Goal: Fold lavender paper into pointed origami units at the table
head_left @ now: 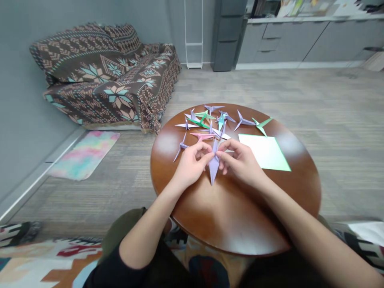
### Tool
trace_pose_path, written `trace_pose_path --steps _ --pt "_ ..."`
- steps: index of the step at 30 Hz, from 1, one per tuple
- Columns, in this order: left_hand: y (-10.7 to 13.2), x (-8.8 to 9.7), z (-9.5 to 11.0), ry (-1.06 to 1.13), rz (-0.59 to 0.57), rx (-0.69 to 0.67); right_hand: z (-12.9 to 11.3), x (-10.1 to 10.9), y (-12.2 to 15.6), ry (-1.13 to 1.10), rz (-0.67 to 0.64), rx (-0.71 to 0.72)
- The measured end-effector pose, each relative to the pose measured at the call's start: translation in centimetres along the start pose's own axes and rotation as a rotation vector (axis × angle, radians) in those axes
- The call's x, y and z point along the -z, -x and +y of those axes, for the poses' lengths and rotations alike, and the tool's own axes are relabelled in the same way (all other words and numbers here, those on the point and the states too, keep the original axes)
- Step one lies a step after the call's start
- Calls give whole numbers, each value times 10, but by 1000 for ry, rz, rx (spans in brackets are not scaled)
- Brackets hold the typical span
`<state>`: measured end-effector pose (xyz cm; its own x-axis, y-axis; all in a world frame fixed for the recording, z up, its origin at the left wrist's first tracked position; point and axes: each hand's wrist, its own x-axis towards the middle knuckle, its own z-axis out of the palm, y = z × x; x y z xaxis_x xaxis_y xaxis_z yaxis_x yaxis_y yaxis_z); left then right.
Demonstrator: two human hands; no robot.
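A lilac origami crane [213, 169], its long pointed wings stretched toward and away from me, is held just over the table. My left hand [196, 160] pinches it from the left between thumb and fingers. From the right, my right hand [235, 157] pinches its middle, thumb on top. The fingers hide part of the folded body. Just beyond my hands lie several finished paper cranes, among them a pink one [203, 137], a dark green one [202, 120] and a lilac one [181, 147] near my left hand.
A round brown wooden table [240, 224] carries everything. Pale green-edged square paper [265, 152] lies right of my hands, with a light green crane [262, 125] behind it. A sofa under a patterned cover [117, 84] stands at the back left. Grey cabinets [285, 42] line the far wall.
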<state>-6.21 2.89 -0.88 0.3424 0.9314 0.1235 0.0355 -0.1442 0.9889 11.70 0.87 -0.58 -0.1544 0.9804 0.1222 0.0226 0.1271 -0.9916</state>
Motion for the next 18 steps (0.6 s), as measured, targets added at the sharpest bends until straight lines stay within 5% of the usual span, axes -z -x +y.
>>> trace_pose_path --steps 9,18 --pt "0 2 -1 108 1 32 -1 4 0 154 -103 26" --pt "2 -1 3 56 27 63 -2 5 1 127 -96 -128"
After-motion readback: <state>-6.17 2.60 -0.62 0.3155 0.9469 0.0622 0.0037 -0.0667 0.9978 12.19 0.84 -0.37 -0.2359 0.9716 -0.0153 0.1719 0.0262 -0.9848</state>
